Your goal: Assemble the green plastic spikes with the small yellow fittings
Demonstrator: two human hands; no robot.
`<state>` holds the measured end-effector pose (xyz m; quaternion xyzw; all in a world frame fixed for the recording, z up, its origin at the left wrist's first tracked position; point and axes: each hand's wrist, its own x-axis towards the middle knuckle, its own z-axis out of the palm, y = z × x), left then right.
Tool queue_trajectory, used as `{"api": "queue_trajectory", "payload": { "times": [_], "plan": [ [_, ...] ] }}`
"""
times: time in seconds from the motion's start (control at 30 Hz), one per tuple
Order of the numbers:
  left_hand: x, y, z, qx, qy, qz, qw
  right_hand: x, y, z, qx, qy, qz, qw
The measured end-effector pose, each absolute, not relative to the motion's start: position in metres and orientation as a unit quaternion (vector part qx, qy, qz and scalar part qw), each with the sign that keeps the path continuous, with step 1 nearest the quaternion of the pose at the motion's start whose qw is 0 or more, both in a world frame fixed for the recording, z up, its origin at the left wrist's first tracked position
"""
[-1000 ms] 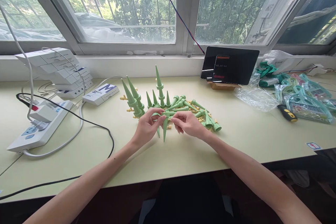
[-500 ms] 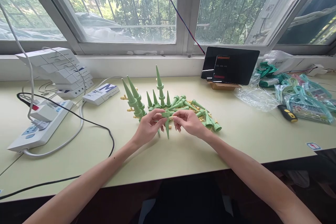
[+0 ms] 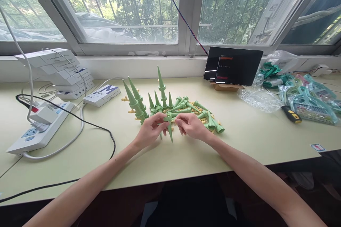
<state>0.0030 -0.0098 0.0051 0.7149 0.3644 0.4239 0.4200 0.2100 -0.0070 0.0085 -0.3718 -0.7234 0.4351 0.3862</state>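
My left hand (image 3: 152, 127) is closed on a green plastic watering spike (image 3: 169, 133), gripping it near its wide ribbed collar; its point hangs down and slightly to the right. Just right of the collar, my right hand (image 3: 190, 125) is closed in a pinch. Whatever lies between its fingertips is too small to make out. Behind my left hand, stacked green spikes (image 3: 134, 101) with yellow valves on their sides lean together, points up. Another tall stack (image 3: 161, 87) rises at the middle. A heap of loose green spikes (image 3: 210, 120) and yellow pieces lies behind my right hand.
At left are a power strip (image 3: 39, 127), cables, stacked white boxes (image 3: 64, 67) and a single white box (image 3: 102, 95). A dark tablet and phone (image 3: 234, 66) lean on a cardboard stand at the back. Packaged items (image 3: 314, 101) and a yellow-black tool handle (image 3: 292, 115) lie right.
The spike in my left hand has tilted, its tip swinging slightly right and its collar opening turning toward view. My right fingertips have drawn a little away from the collar.
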Motion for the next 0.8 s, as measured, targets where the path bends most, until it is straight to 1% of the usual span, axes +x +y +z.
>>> {"api": "queue_trajectory", "payload": {
  "times": [0.23, 0.43, 0.6, 0.8],
  "plan": [
    [0.0043, -0.0104, 0.0093, 0.711, 0.359, 0.417, 0.438, 0.2091, -0.0086, 0.0083, -0.374, -0.725, 0.43, 0.387],
    [0.0038, -0.0108, 0.0123, 0.713, 0.356, 0.394, 0.458, 0.2095, -0.0099, 0.0078, -0.37, -0.749, 0.389, 0.388],
    [0.0039, -0.0118, 0.0132, 0.715, 0.361, 0.392, 0.452, 0.21, -0.0098, 0.0089, -0.373, -0.756, 0.378, 0.382],
    [0.0029, -0.0122, 0.0099, 0.738, 0.359, 0.391, 0.416, 0.2096, -0.0079, 0.0075, -0.38, -0.754, 0.387, 0.371]
  ]
}}
